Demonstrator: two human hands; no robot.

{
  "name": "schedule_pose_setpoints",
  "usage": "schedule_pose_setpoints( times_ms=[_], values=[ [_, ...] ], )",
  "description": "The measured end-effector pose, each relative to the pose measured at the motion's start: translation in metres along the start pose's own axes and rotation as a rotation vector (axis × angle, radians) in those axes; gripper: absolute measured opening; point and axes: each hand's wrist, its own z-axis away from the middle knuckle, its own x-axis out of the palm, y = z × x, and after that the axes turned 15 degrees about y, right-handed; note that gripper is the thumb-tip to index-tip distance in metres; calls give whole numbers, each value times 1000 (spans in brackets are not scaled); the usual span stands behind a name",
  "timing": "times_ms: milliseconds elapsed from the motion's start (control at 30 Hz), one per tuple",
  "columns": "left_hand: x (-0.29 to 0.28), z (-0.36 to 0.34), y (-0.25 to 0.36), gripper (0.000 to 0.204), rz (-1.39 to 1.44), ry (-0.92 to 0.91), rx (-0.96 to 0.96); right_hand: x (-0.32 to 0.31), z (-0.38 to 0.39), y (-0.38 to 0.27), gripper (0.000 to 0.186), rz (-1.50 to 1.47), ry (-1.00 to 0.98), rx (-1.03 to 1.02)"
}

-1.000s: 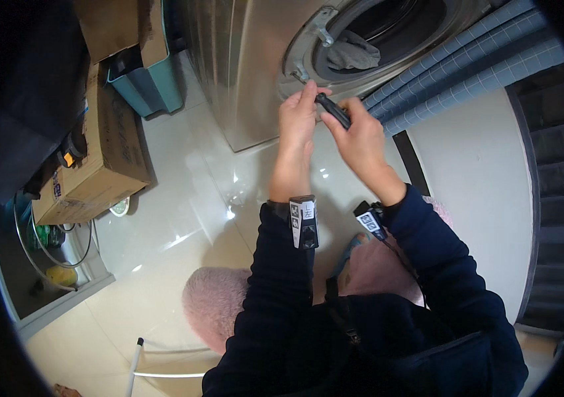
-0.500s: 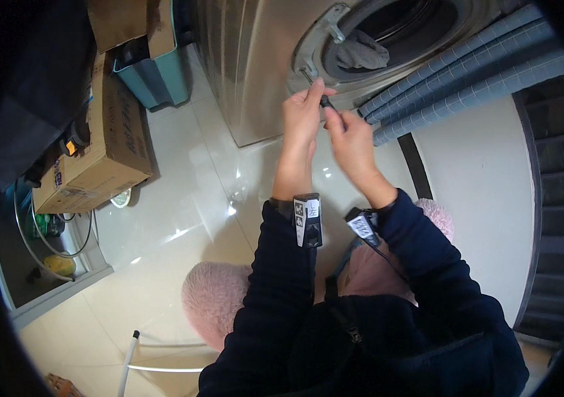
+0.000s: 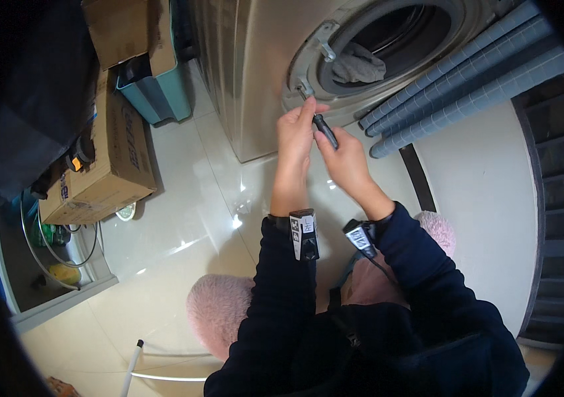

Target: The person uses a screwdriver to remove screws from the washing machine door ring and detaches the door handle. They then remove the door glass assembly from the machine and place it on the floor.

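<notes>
Black screwdriver [image 3: 325,130], handle within closed right grip [image 3: 347,161], shaft pinched in left grip [image 3: 294,137]

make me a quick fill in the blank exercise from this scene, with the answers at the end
The right hand grips the screwdriver by its ____.
Of the two metal brackets at the round opening, the left hand is nearer the ____ one.
The cloth in the opening of the washing machine is ____.
The blue fabric is crossed by ____ lines.

Missing words: handle; lower; grey; white
</notes>
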Motion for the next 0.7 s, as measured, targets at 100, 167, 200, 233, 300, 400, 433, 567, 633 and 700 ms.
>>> schedule_pose_setpoints(
  times_ms=[100,167,200,233,300,400,433,567,633,700],
  values=[
    [6,-3,-6,35,-46,75,105,-2,5,-4,29,355,-21,-140],
    [4,-2,-5,35,-30,83,-14,-12,0,-11,28,389,-77,-165],
    [3,-2,-3,36,34,20,-29,-17,-6,-14,29,-67,-227,290],
    [2,-1,-1,36,78,-8,-77,-30,-15,-12,31,-544,-453,771],
    [1,1,2,36,134,-24,-147,-36,-23,-9,34,-884,-558,1065],
    [2,0,6,36,118,-21,-158,-23,-21,2,33,-454,-247,517],
    [1,-1,6,35,76,-37,-140,-16,-16,7,33,-315,-151,340],
    [5,0,-2,36,-71,99,-6,-4,7,14,32,-145,-5,228],
    [5,-2,-3,36,-64,77,1,-6,9,8,31,-269,-39,432],
    [1,-2,-1,37,-5,13,-68,-12,7,-3,31,-398,-102,635]
  ],
)
